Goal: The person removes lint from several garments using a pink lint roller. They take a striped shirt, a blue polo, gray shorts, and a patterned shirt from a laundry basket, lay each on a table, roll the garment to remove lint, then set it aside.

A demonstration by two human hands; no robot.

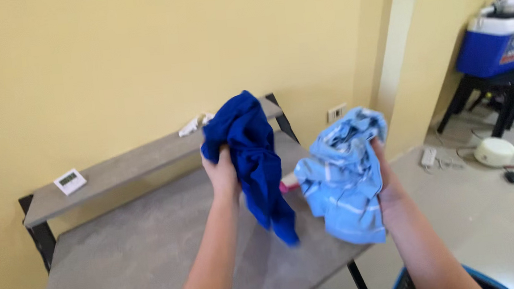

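Observation:
My left hand grips a crumpled dark blue garment, which hangs down over the grey table. My right hand holds a bunched light blue striped garment above the table's right edge. Both garments are lifted off the tabletop, side by side and slightly apart. A small pink thing peeks out between them on the table.
A raised grey shelf runs along the back of the table, bearing a small white digital device and a white object. A blue-and-white cooler stands on a dark stool at right. A blue basket rim shows at bottom right.

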